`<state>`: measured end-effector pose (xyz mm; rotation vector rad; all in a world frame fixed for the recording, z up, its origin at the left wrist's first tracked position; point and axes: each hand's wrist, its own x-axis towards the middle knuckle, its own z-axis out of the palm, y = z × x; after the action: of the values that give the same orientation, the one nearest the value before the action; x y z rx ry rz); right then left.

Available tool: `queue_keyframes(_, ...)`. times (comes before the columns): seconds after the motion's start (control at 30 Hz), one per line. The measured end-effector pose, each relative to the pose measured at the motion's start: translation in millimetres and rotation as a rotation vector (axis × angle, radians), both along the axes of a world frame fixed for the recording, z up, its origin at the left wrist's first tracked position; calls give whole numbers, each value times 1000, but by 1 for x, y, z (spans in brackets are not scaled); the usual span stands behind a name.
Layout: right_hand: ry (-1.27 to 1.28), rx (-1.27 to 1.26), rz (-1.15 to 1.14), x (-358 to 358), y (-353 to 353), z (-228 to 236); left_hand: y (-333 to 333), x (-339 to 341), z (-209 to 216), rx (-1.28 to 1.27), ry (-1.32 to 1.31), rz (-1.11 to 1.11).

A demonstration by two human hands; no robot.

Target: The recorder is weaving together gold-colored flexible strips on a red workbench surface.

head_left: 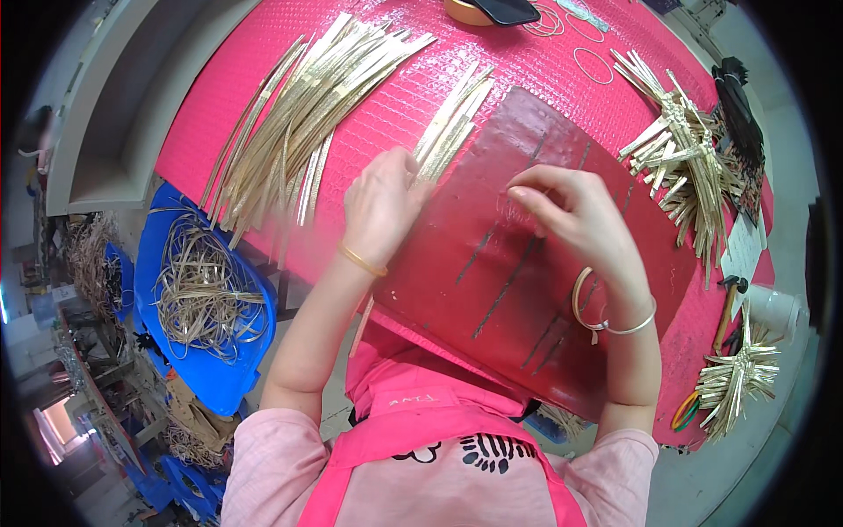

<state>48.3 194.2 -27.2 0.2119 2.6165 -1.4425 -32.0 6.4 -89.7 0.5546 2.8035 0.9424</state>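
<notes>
Lying in a blue bin [219, 385]: golden strips [204, 303]. Right fingers [558, 178] together, left fingers [398, 165] unclear.

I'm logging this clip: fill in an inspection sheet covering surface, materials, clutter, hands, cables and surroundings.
Surface: pink, glossy table cover; dark red board with dark lines, near the person.
Materials: large spread of gold strips at left; smaller bundle of strips beside the board; crossed gold bunches at right.
Clutter: hammer at the right edge; black dish-like item at the far edge.
Hands: left hand at the near end of the smaller bundle, fingers curled, grip unclear; right hand over the board, fingers bent, contents unclear.
Cables: nothing seen.
Surroundings: blue bin at left, containing tangled strips.
</notes>
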Motion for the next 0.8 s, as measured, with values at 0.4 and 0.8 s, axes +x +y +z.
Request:
queue_keyframes(0.4,-49,-803,-98,4,-35,-19,6,-15,33,662,-438,-132)
queue_keyframes(0.8,-106,-799,-250,43,-12,-24,53,-69,-12,-145,-51,-17)
